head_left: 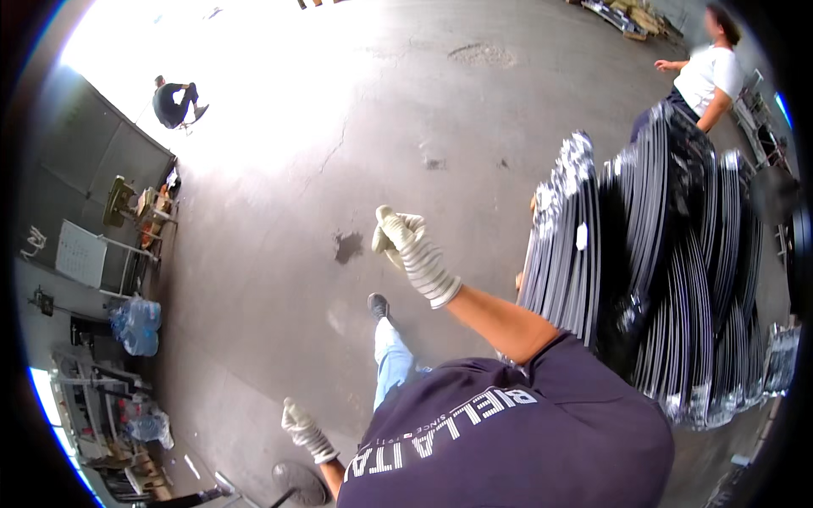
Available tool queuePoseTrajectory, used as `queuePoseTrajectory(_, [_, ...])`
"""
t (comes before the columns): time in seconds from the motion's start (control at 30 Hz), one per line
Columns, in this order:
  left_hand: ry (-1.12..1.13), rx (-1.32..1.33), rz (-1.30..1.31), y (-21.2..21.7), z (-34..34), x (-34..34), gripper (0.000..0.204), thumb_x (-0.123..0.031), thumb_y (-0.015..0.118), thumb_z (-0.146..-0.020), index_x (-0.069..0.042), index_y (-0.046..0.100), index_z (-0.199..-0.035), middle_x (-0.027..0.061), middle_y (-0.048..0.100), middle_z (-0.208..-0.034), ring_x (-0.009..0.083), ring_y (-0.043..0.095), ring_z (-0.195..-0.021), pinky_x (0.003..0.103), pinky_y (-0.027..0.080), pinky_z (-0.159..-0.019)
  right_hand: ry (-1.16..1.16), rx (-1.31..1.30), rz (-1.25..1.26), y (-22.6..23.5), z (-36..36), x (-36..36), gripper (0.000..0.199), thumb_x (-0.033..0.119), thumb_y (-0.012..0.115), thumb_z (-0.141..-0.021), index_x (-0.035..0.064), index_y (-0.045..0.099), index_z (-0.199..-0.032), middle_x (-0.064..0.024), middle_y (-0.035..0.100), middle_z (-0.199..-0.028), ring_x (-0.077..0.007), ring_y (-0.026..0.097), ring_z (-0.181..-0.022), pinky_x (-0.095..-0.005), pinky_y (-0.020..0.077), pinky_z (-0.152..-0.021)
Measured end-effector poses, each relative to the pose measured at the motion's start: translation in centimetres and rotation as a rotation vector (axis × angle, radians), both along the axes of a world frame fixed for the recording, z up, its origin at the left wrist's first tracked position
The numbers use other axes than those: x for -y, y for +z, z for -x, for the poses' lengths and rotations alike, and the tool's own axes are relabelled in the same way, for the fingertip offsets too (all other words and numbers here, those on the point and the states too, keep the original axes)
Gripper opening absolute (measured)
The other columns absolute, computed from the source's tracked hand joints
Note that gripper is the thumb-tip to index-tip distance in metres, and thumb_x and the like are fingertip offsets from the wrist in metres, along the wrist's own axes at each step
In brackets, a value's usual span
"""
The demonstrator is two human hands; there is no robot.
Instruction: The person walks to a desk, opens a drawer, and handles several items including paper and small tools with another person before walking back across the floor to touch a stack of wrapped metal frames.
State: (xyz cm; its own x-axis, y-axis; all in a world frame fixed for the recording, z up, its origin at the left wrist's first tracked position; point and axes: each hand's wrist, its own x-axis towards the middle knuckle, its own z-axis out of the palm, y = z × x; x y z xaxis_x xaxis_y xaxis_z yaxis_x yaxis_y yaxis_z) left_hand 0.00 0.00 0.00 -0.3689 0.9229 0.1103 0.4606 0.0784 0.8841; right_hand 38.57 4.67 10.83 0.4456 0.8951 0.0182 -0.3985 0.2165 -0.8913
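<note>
Head view: bent-fingered right hand (408,251) extended ahead, left hand (305,430) low at left, either grip's closure impossible to tell.

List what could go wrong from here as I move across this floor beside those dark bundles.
1. The dark patch lies ahead of the shoe; if it is a hole or a wet spot, which I cannot tell, you might stumble or slip.
2. Your right arm appears close to the bundles of long dark strips; a bump could perhaps shift them.
3. A co-worker is beside those bundles and might be struck if any slid.
</note>
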Motion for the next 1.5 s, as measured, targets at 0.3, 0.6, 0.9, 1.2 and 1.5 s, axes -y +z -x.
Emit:
queuePoseTrajectory(0.3, [-0.680, -0.129, 0.005, 9.7, -19.9, -42.6, 0.017, -0.023, 0.053, -0.086, -0.007, 0.059, -0.085, 0.0014, 0.057, -0.077, 0.0110, 0.052, -0.069, 0.024, 0.043, -0.064, -0.263, 1.218, 0.228, 2.6, -18.0, -22.1, 0.033, 0.032, 0.048, -0.088, 0.0068, 0.060, -0.070, -0.0014, 0.054, -0.056, -0.0077, 0.049, -0.053, -0.0218, 0.0385, -0.049])
queuePoseTrajectory(0.6, [-1.501, -0.370, -0.039, 8.6, -61.2, -62.9, 0.034, -0.033, 0.050, -0.086, -0.010, 0.055, -0.111, 0.0088, 0.057, -0.107, 0.0214, 0.054, -0.100, 0.029, 0.042, -0.087, -0.748, -0.041, 0.387, -10.6, -34.9, -27.4, 0.025, 0.023, 0.044, -0.091, 0.0027, 0.058, -0.091, -0.0043, 0.058, -0.067, -0.0109, 0.055, -0.057, -0.0210, 0.0442, -0.052])
queuePoseTrajectory(0.9, [-1.438, 0.396, -0.221, 13.8, -91.2, -74.5, 0.050, -0.029, 0.032, -0.092, -0.005, 0.025, -0.135, 0.0136, 0.030, -0.139, 0.0246, 0.026, -0.130, 0.039, 0.025, -0.103, -0.585, 0.296, -0.002, 2.3, -60.6, -54.2, 0.054, 0.038, 0.023, -0.094, 0.0075, 0.016, -0.139, -0.0042, 0.016, -0.145, -0.0167, 0.014, -0.133, -0.0345, 0.0105, -0.108])
queuePoseTrajectory(1.2, [-1.379, 0.720, -0.297, 13.8, -112.3, -93.2, 0.078, -0.061, 0.027, -0.084, -0.014, 0.001, -0.141, 0.0058, -0.001, -0.147, 0.0229, -0.003, -0.135, 0.042, -0.004, -0.106, -0.566, 0.783, 0.010, 3.4, -80.7, -75.3, 0.049, 0.022, 0.025, -0.095, 0.0087, 0.009, -0.140, -0.0026, 0.016, -0.145, -0.0160, 0.013, -0.133, -0.0291, 0.0119, -0.107])
queuePoseTrajectory(1.5, [-1.160, 0.490, -0.099, 7.8, -128.6, -116.1, 0.060, -0.033, 0.036, -0.092, -0.011, 0.009, -0.141, 0.0040, 0.012, -0.146, 0.0164, 0.014, -0.132, 0.030, 0.011, -0.106, -1.145, 0.316, 0.206, -1.2, -102.1, -72.0, 0.072, 0.054, 0.032, -0.085, 0.0091, 0.018, -0.139, -0.0226, 0.016, -0.142, -0.0346, 0.012, -0.132, -0.0472, 0.0063, -0.107])
